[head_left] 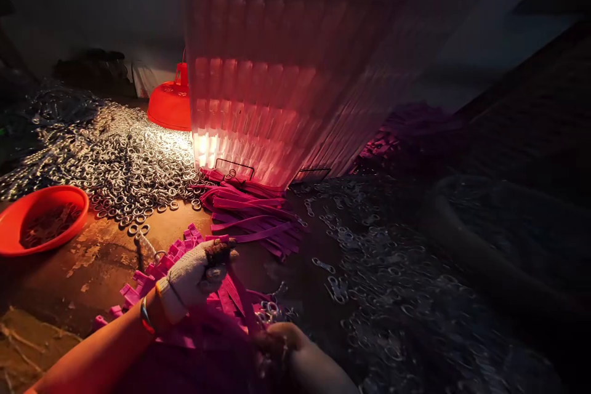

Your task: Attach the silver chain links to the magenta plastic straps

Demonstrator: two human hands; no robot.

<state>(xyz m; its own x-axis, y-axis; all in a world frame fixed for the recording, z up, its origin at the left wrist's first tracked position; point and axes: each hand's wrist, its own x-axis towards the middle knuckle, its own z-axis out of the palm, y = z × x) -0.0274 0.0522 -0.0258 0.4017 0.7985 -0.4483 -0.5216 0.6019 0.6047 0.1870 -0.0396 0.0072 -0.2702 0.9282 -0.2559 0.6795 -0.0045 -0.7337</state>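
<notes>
My left hand (198, 274), in a white knit glove with darkened fingertips, is closed on a purple strap (242, 295). That strap runs down toward my right hand (289, 348), whose bent fingers are closed at its lower end. Shadow and blur hide the exact grip there, and a small metallic glint shows below the fingers. Folded purple straps (143, 283) lie in a row under and beside my left forearm. A few silver metal rings (270, 311) sit between the hands. Just beyond them is a pile of loose purple straps (253, 212).
Silver hooks and rings (133, 166) are heaped at the left under a red lamp (170, 104). A red bowl (83, 212) holds small dark pieces. Translucent ribbed sheets (258, 74) stand upright ahead. More metal clips (383, 301) spread over the dark right side.
</notes>
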